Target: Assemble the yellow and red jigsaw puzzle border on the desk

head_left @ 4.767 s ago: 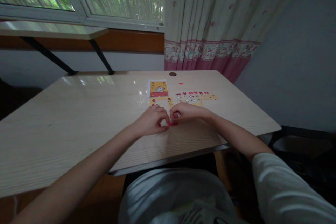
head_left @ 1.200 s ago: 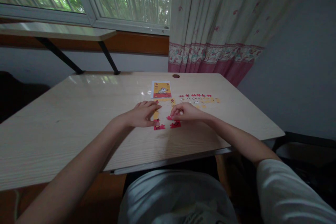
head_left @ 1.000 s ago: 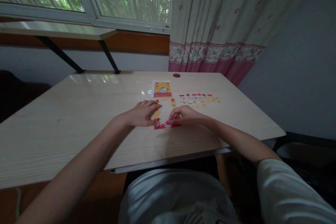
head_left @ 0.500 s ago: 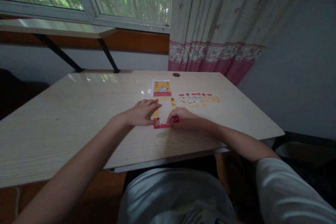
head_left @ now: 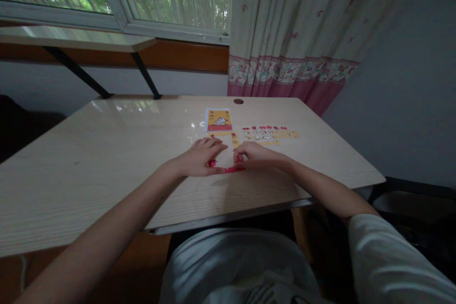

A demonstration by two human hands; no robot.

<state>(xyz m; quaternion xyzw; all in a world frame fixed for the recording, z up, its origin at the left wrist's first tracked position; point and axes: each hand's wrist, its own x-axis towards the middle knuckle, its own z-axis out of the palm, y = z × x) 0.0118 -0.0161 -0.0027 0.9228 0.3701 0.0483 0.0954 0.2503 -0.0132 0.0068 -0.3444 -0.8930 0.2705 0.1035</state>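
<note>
A partly joined jigsaw border lies on the desk, yellow at the top and sides and red along its bottom edge, with bare desk inside it. Over its left side rests my left hand, fingers stretched out and thumb touching the red bottom strip. At the lower right corner, my right hand has its fingers curled into a pinch; whatever is between the fingertips is hidden. The right hand covers part of the border's right side.
Just behind the border lies a picture card of a white animal on yellow and red. Loose jigsaw pieces are set in rows to the right. A raised shelf stands at the back left, and a curtain hangs behind the desk.
My left hand has shifted right, its thumb sliding along the red bottom strip. My right hand has moved slightly right, and the red piece that showed beside its fingers is now covered.
</note>
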